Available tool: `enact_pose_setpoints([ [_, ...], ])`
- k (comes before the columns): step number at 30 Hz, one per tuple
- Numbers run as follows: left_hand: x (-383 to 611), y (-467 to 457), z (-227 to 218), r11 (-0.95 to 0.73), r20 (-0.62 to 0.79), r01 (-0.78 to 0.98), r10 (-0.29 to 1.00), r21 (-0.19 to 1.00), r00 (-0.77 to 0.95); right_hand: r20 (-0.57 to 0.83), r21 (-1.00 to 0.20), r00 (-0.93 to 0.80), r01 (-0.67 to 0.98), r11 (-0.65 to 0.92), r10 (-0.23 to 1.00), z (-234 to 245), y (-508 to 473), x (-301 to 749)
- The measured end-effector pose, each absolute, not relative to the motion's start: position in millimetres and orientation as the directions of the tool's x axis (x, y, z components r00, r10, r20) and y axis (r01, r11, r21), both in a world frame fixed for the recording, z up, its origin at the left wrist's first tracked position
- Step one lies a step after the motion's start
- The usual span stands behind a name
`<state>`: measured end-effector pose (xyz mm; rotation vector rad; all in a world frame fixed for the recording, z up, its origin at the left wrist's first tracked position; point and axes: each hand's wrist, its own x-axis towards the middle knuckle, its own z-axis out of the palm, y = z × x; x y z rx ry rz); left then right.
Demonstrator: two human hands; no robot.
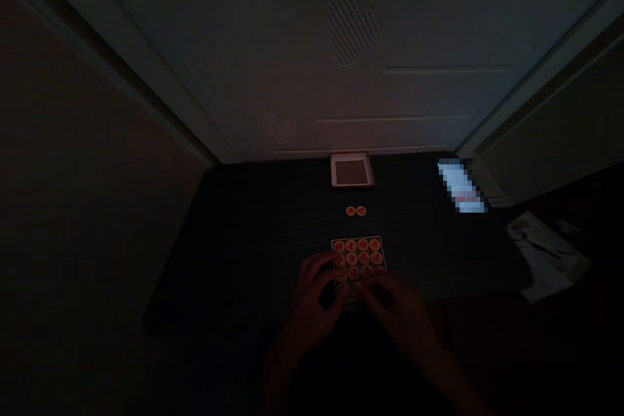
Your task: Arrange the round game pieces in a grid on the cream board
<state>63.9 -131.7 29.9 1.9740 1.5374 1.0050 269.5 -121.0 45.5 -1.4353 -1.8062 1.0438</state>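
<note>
A small shallow box (383,248) near the table's front edge holds rows of round xiangqi pieces (363,244) with red characters. My left hand (316,292) is curled over the box's left side, fingertips on the edge and outer pieces, thumb at the near left corner. From the right, my right hand (397,302) reaches over the near row, thumb and forefinger brought together in a pinch. Whatever is between those fingertips is hidden in the dark. Two loose xiangqi pieces (361,211) lie side by side beyond the box.
A shallow pale-rimmed lid or tray (351,157) rests at the back of the dark table (253,227), against a white panel (302,78) with heart reliefs. A bright, pixelated phone-like object (461,187) is at the right. Papers (548,253) lie beyond the right edge. Light is very dim.
</note>
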Motion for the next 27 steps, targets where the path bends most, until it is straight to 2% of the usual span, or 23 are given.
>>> enact_pose_setpoints([
  [5,64.6,-133.3,36.4,-0.323,0.256,0.640,0.946,0.697,0.199,-0.002,-0.840,-0.279,0.521,0.149,0.960,45.5,-120.6,268.0],
  [10,65.6,-133.6,35.7,-0.333,0.266,0.654,0.942,0.679,0.204,0.054,-0.820,-0.287,0.533,0.206,0.957,44.4,-120.1,266.7],
  [15,66.3,-132.9,35.7,-0.339,0.263,0.662,0.940,0.668,0.216,0.026,-0.807,-0.316,0.554,0.206,0.948,47.8,-119.7,265.2],
  [20,68.3,-132.9,40.4,-0.327,0.253,0.668,0.945,0.669,0.209,-0.037,-0.877,-0.264,0.470,0.095,0.964,57.5,-116.0,273.6],
  [27,69.3,-132.5,40.0,-0.365,0.282,0.673,0.930,0.644,0.234,-0.112,-0.896,-0.019,0.434,-0.093,0.993,49.4,-103.3,303.5],
])
